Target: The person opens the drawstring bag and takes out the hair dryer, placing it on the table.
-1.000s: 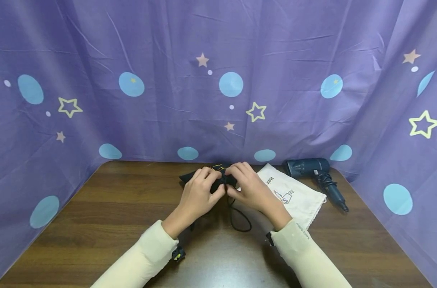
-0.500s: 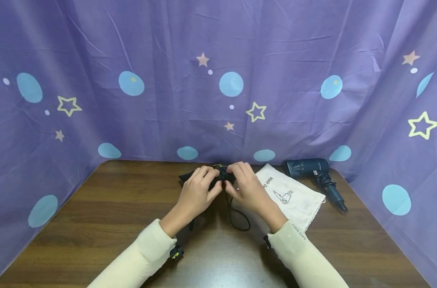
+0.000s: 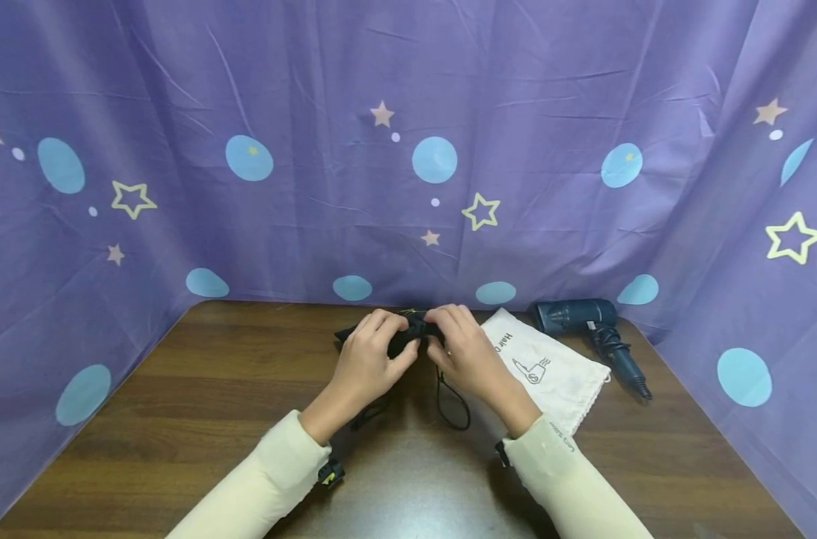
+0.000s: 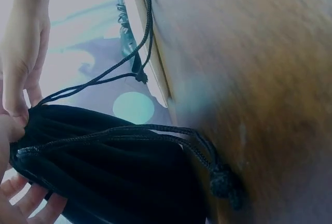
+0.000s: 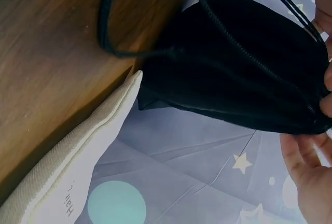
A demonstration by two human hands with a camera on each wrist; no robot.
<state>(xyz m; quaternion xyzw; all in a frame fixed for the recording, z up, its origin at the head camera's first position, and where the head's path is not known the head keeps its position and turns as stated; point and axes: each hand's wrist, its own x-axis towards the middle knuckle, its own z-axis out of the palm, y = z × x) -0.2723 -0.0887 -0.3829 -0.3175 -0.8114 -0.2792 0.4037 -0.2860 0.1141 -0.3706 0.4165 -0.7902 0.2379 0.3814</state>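
Observation:
Between both hands, at the far middle of the table, is a black drawstring pouch (image 3: 402, 344) with some thin yellow marks along its far side. My left hand (image 3: 364, 355) pinches the gathered mouth on one side, thumb and fingers on the cloth. Opposite it, my right hand (image 3: 465, 348) grips the other side of the mouth. A black cord loop (image 3: 453, 408) dangles below the right hand; another knotted cord (image 4: 220, 177) hangs over the pouch in the left wrist view. What the pouch contains is hidden.
Right of the hands lies a white cloth bag (image 3: 539, 367) printed with "Hair" and a dryer drawing. Behind it, a dark blue hair dryer (image 3: 573, 314) rests with its cord wrapped at the handle. A purple curtain (image 3: 408, 224) encloses the wooden table (image 3: 247, 374).
Both hands stay at the pouch's mouth with small finger shifts. The cord loop below the right hand has swung slightly, and more of the cord by the left wrist shows.

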